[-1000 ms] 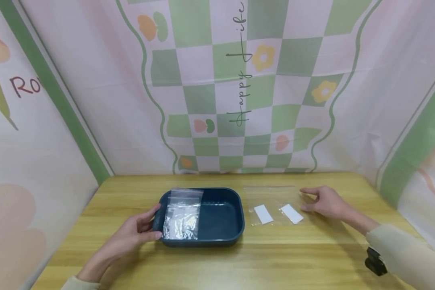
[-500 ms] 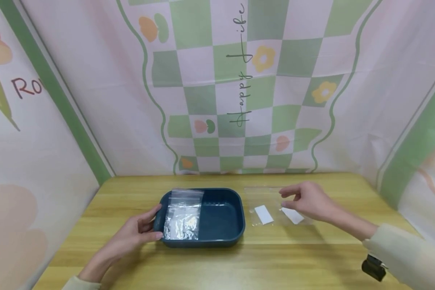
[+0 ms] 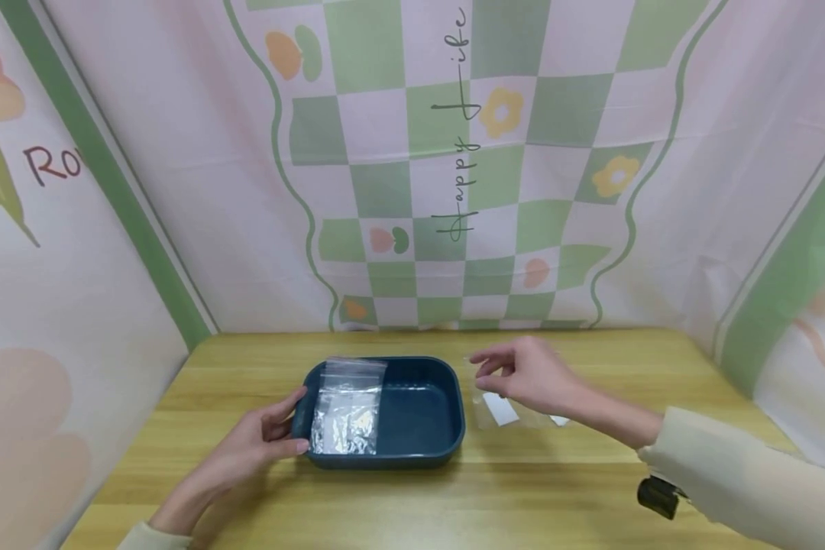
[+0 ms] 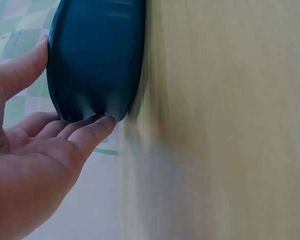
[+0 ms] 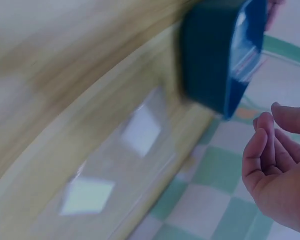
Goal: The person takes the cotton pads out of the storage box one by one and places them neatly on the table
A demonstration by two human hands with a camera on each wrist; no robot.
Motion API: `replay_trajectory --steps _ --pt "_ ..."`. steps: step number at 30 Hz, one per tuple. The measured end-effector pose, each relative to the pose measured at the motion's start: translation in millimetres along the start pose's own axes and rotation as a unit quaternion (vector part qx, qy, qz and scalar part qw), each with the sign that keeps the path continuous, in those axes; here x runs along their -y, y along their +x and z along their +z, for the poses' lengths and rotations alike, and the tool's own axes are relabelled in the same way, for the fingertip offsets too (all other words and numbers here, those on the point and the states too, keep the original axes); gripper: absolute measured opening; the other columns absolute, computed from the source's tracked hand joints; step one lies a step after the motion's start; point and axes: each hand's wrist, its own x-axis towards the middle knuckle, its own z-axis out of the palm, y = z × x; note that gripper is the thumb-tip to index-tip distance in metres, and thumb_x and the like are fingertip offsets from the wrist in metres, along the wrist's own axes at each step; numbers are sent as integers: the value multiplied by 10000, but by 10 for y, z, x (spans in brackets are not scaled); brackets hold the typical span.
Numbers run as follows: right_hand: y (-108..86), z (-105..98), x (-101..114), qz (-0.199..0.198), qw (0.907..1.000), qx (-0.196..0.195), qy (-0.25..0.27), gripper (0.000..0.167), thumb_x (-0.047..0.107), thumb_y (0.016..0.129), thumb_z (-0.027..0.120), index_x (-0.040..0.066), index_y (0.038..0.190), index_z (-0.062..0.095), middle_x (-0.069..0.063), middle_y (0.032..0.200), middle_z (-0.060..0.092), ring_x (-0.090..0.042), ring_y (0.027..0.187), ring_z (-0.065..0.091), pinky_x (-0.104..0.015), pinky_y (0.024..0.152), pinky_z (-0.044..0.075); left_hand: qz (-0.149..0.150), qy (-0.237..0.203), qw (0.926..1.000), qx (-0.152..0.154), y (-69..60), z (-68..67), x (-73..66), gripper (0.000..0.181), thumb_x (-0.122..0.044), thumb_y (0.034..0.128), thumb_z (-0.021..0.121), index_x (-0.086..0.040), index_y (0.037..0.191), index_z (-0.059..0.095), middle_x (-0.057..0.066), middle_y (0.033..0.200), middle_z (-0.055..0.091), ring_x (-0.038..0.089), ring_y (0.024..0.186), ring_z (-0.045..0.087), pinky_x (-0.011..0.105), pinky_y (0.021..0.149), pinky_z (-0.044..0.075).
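My left hand (image 3: 250, 443) grips the left end of a dark blue rectangular tray (image 3: 419, 461), thumb and fingers spread around its end wall. In the left wrist view the fingers (image 4: 92, 135) touch the tray's outer wall (image 4: 97, 55). Inside the tray's left half lie clear zip-lock bags (image 3: 347, 412), overlapping its far rim. My right hand (image 3: 539, 378) hovers, holding nothing, above clear plastic bags (image 3: 483, 420) with white labels just right of the tray. Its fingers are loosely bent, the thumb apart from the index finger. The hand and forearm partly hide the right label (image 3: 559, 420).
The wooden table (image 3: 412, 508) ends at the back against a checkered cloth (image 3: 440, 267). Cloth walls also stand at the left and right. A black device (image 3: 658, 496) hangs at the right sleeve.
My right hand has moved left from the right side of the bags to above the left label, near the tray. The left hand, tray and bags have stayed in place.
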Motion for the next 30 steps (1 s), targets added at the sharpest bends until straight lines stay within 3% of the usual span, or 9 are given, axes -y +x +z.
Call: replay_trajectory --steps 5,10,15,20,26,30 --pt "121 48 173 -264 9996 88 109 276 126 950 787 21 1205 777 1 971 796 -148 700 699 -277 616 567 41 24 10000 45 16 0 11 882 -91 954 776 42 1635 232 308 1657 194 543 1450 336 357 1103 448" --pt "283 116 292 -383 9987 307 111 290 125 934 798 10 1199 774 21 955 792 -166 795 729 -297 680 591 142 27 9999 95 28 -10 11 877 -80 958 772 54 1632 227 316 1652 199 549 1446 336 355 1104 446" --pt "434 321 335 -369 9974 615 36 305 143 926 811 20 1203 774 42 943 789 -131 865 729 -301 757 609 148 37 9998 88 13 -12 13 895 -93 949 782 67 1627 220 333 1644 199 557 1441 339 367 1104 449" --pt "536 519 365 -453 9955 836 -11 373 134 908 827 4 1250 753 30 929 791 -115 841 725 -281 751 598 119 31 9999 89 9 -3 15 903 -100 944 788 66 1628 222 329 1646 198 557 1442 335 366 1101 451" --pt "665 736 364 -552 9921 1118 -101 533 105 898 831 -61 1373 656 -32 963 800 -89 824 721 -274 765 590 190 18 9998 73 -1 -3 2 882 -70 953 773 75 1623 219 334 1640 202 562 1433 342 371 1093 457" --pt "716 847 353 -619 9882 1373 -278 463 93 891 835 -95 1290 694 -139 1130 783 -64 716 686 -243 737 573 205 -45 9997 91 -2 1 -6 880 -59 953 770 75 1622 215 340 1638 196 567 1434 337 371 1090 462"
